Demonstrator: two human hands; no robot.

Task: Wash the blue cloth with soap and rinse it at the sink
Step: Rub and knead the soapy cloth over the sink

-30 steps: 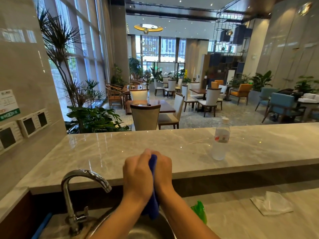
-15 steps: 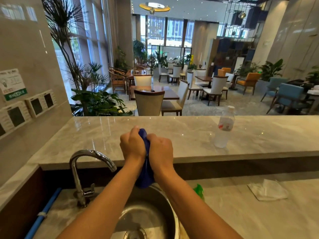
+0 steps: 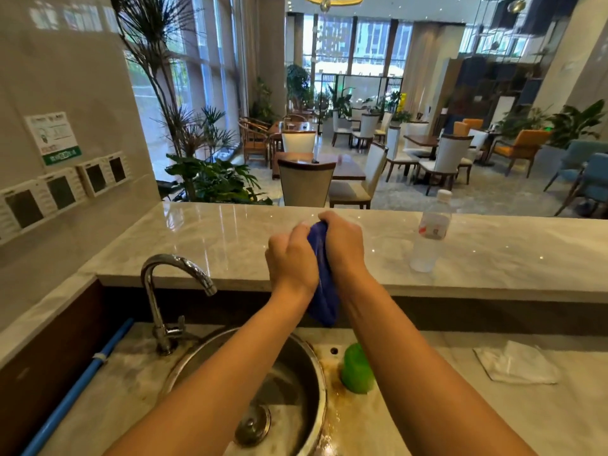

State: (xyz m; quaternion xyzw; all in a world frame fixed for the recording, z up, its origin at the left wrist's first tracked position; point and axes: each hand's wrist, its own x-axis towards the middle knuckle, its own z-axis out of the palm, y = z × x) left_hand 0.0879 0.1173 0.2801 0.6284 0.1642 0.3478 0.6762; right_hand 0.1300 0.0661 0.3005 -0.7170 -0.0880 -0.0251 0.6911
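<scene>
The blue cloth [image 3: 324, 291] is bunched between my two hands, held above the far rim of the round steel sink [image 3: 320, 383]. My left hand [image 3: 291, 258] grips its left side and my right hand [image 3: 343, 243] grips its right side, a little higher. The cloth's lower end hangs below my wrists. A chrome tap [image 3: 171, 284] stands left of the sink with no water running from it. A green object [image 3: 357, 370], perhaps the soap, sits on the counter right of the sink.
A clear plastic water bottle [image 3: 429, 236] stands on the raised marble ledge [image 3: 204, 245] to the right. A crumpled white tissue [image 3: 516, 362] lies on the lower counter at right. A blue pipe [image 3: 75, 390] runs along the left side. Wall switches [image 3: 62, 192] are on the left wall.
The camera has tilted down, so the sink bowl and drain show more. My hands keep the cloth squeezed between them, and my right hand has shifted higher than my left.
</scene>
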